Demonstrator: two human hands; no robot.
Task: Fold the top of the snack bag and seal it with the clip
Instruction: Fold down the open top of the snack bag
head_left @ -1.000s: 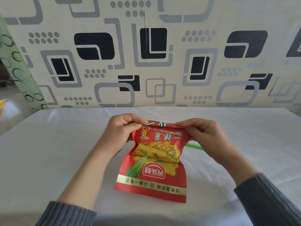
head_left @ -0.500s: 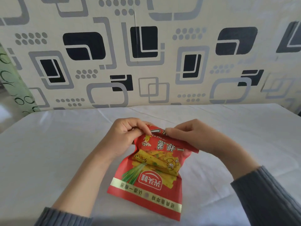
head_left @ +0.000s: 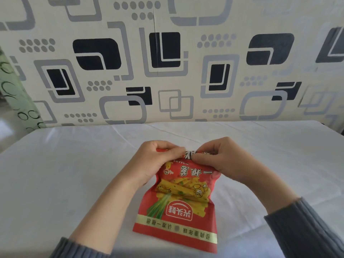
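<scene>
A red snack bag (head_left: 183, 200) with yellow crackers and green onion printed on it lies on the white table, its top pointing away from me. My left hand (head_left: 154, 162) pinches the left part of the bag's top. My right hand (head_left: 221, 161) pinches the right part. The fingertips of both hands nearly meet at the middle, where the top is bunched and rolled over. The clip is hidden in this view.
A white cloth covers the table (head_left: 74, 174). A wall with grey and black square patterns (head_left: 167, 62) stands right behind the table. A green patterned curtain (head_left: 16, 101) hangs at the far left.
Both hands have drawn closer together along the bag's top, and the top is more rolled over. The green clip seen beside the right hand one second ago is out of sight now.
</scene>
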